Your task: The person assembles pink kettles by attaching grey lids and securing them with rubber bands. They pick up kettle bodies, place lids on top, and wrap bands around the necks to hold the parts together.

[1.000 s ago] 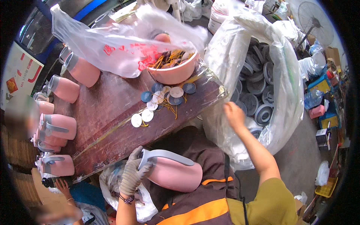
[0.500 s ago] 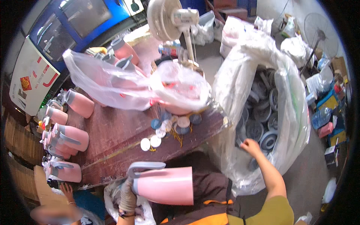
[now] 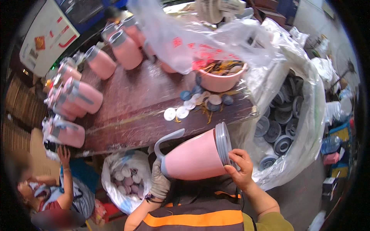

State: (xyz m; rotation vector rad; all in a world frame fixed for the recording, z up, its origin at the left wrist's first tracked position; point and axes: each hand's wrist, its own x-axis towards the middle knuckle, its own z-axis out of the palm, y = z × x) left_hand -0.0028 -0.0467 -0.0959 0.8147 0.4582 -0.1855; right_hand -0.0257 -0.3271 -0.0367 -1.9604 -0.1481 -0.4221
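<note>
The gloved left hand [image 3: 160,181] is closed around the narrow, grey-collared end of a pink jug [image 3: 194,158]. The jug lies on its side in front of the person's body, off the near edge of the desk [image 3: 135,92], its narrow end to the left and its wide end to the right. Its grey handle [image 3: 169,139] points toward the far side, the free tip near the desk's edge. The bare right hand [image 3: 241,167] holds the rim of a grey ridged disc [image 3: 223,144] between thumb and bent fingers, narrowly spread; the disc sits against the jug's wide end, and how firmly it is seated I cannot tell.

On the desk, near its right end, lie small round tags [image 3: 169,114], white and dark blue, some with yellow strings. Just beyond them stands a pink tub [image 3: 221,82] of similar stringed pieces, a printed plastic bag [image 3: 192,42] draped over its far side. More pink jugs [image 3: 100,63] stand along the left and far left of the desk. To the right, a large clear bag [image 3: 316,115] holds grey lids [image 3: 283,144]. Near and left, below the desk, a white bag [image 3: 108,169] holds small round pieces. Farther left, a co-worker's hand [image 3: 63,154] is at the desk's edge, near another pink jug.
</note>
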